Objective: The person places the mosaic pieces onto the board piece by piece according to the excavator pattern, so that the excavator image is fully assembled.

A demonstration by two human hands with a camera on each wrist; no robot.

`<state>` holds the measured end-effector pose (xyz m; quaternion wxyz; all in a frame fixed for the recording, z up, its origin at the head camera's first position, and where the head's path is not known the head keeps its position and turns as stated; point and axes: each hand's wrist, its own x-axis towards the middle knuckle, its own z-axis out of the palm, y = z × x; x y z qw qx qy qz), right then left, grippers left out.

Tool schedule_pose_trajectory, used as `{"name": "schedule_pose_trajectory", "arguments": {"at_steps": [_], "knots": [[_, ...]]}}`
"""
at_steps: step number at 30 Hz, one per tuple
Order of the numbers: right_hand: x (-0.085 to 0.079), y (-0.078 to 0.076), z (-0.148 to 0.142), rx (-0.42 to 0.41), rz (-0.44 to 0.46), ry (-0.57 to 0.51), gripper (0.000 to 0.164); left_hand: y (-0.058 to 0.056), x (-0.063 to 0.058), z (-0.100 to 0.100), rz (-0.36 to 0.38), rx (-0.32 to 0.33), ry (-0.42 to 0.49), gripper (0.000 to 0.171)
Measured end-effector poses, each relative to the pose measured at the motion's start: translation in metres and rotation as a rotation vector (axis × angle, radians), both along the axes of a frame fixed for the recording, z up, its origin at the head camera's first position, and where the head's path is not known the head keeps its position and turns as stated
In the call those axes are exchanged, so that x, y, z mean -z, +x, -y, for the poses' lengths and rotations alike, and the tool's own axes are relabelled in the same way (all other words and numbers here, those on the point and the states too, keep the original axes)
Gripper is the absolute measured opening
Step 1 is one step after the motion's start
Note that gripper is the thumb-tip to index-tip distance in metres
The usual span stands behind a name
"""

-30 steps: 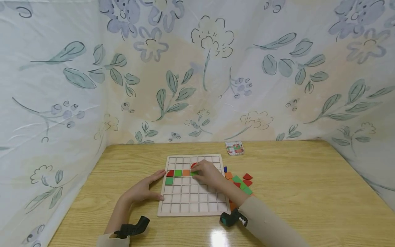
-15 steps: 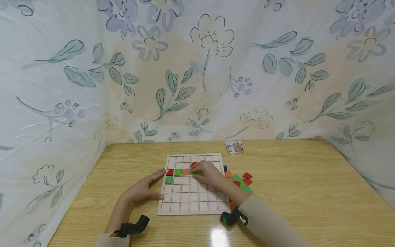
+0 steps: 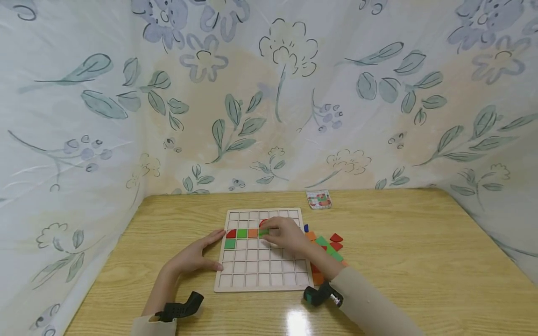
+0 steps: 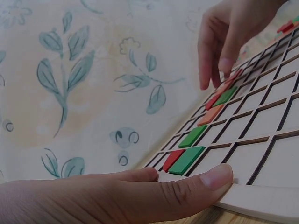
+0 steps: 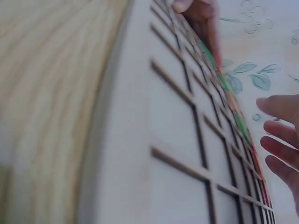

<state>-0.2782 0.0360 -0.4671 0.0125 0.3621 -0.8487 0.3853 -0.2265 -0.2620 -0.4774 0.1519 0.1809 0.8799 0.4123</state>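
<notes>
Two hands are working at one wooden board (image 3: pixel 264 267), which is lying on the table (image 3: pixel 403 261) and is showing a grid of seven columns by seven rows. The left hand (image 3: pixel 191 256) is resting at the board's left edge, its fingers and thumb stretched apart and touching the rim. The right hand (image 3: pixel 287 234) is hovering over the upper middle of the grid, its fingers loosely bent and parted, gripping nothing that shows. In the third row from the far edge, four tiles are sitting side by side: one red tile (image 3: pixel 231 234), one green tile (image 3: pixel 242 233), one orange tile (image 3: pixel 252 233) and a second green one, partly covered by the fingers. One more green is lying below the red at the left end, and one more red is peeking out above the second green. The left wrist view is showing further orange and red beside that red, overlapping too much to count. Just right of the board, one blue tile (image 3: pixel 306 228), two plainly separate reds and several green and orange ones are lying loose; the right arm is hiding part of this pile (image 3: pixel 322 243), so its total cannot be counted. One picture card (image 3: pixel 319 199) is lying beyond the board's far right corner.
</notes>
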Motion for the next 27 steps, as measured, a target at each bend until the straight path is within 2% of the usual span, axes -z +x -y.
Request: {"name": "schedule_pose_trajectory", "arguments": {"at_steps": [7,10,15,23,27], "knots": [[-0.006,0.004,-0.017,0.049,0.226,-0.140,0.028,0.000,-0.001,0.000,0.003,-0.003,-0.001,0.094],[-0.010,0.006,-0.025,0.058,0.279,-0.161,0.031,0.001,-0.001,-0.001,0.004,-0.004,-0.007,0.094],[-0.012,0.011,-0.041,0.088,0.288,-0.145,0.031,0.001,-0.001,-0.001,0.004,-0.004,-0.006,0.093],[-0.007,0.021,-0.073,0.162,0.241,-0.153,0.027,0.001,0.000,-0.002,0.013,-0.012,0.001,0.093],[-0.023,0.037,-0.086,0.198,0.255,-0.176,0.027,0.002,-0.001,-0.002,0.013,-0.007,0.007,0.094]]}}
